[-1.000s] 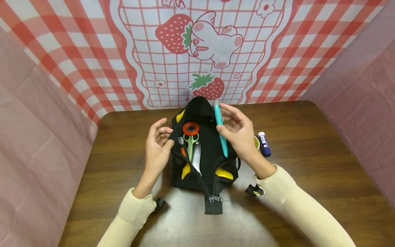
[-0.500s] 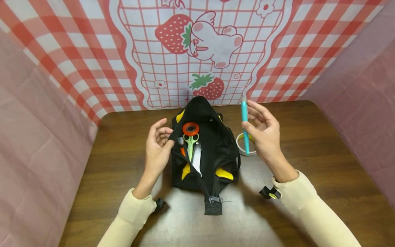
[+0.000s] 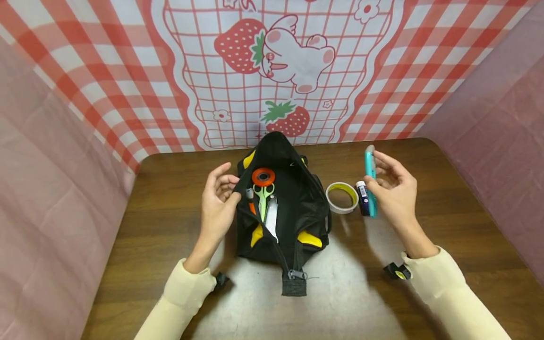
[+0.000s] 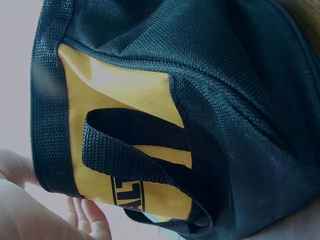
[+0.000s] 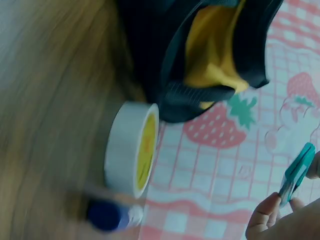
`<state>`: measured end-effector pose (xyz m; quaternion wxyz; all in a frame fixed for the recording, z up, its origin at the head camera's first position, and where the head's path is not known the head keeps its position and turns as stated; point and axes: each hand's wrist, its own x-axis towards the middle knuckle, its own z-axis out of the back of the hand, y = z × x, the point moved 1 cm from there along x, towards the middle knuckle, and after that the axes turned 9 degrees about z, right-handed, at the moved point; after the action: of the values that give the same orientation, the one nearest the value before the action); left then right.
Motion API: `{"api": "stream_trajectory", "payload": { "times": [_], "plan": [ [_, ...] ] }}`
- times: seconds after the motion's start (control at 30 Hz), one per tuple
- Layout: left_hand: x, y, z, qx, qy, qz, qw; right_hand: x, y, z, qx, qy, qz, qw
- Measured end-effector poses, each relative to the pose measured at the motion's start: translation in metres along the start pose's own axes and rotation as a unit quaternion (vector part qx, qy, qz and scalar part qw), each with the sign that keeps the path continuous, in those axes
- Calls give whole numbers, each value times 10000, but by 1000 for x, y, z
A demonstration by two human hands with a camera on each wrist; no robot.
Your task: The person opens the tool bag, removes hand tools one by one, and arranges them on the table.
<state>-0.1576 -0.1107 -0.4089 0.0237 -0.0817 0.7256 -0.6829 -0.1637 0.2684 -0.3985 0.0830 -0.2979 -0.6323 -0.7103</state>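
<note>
In the head view my left hand (image 3: 218, 198) pinches the left rim of a black and yellow tool bag (image 3: 293, 208), which gapes upward. Inside the bag lie an orange-red ring-shaped roll (image 3: 263, 177), light green scissors (image 3: 264, 198), a silvery-white slim tool (image 3: 271, 219) and a partly hidden orange item (image 3: 251, 207). Right of the bag, my right hand (image 3: 395, 189) holds a slim teal tool (image 3: 369, 165) with a grey end nearly upright, between thumb and fingers. The right wrist view shows this teal tool (image 5: 298, 172) raised, its exact kind unclear.
A white tape roll (image 3: 342, 210) lies just right of the bag. Beside it is a dark blue glue stick (image 3: 362, 196), partly behind the teal tool. The brown wooden table (image 3: 161, 226) ends at a checked cloth (image 3: 293, 113); pink cloth hangs on both sides.
The right hand has carried the teal tool from above the bag out to the right, past the tape roll to the glue stick. My left hand stays at the rim.
</note>
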Motion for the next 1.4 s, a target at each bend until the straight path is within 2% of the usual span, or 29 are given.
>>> {"api": "stream_trajectory", "payload": {
  "times": [0.1,0.17,0.23,0.33,0.43,0.5,0.6,0.83,1.03,1.1,1.23,1.4],
  "plan": [
    [0,0,0,7,3,6,10000,3,-6,12,-773,48,-140,9969],
    [0,0,0,10,8,11,10000,5,-11,21,-1394,117,-240,9899],
    [0,0,0,21,13,10,10000,6,-17,28,-2089,204,-303,9773],
    [0,0,0,33,12,6,10000,9,-26,38,-3005,367,-330,9525],
    [0,0,0,46,8,-2,10000,12,-35,46,-3594,645,-272,9306],
    [0,0,0,51,9,-7,10000,13,-42,51,-3813,854,-231,9202],
    [0,0,1,62,11,-7,10000,15,-51,57,-4006,1195,-221,9082],
    [0,-1,1,74,6,-24,10000,16,-71,66,-4146,1964,-398,8877],
    [0,-1,1,16,3,-67,10000,14,-85,72,-4252,2407,-523,8709],
    [0,0,1,-11,-5,-77,10000,14,-86,73,-4279,2458,-554,8680],
    [0,1,1,-10,-15,-77,10000,16,-95,77,-4199,2504,-541,8707],
    [0,1,2,20,-7,-61,10000,20,-138,95,-4164,2517,-534,8720]
  ]
}}
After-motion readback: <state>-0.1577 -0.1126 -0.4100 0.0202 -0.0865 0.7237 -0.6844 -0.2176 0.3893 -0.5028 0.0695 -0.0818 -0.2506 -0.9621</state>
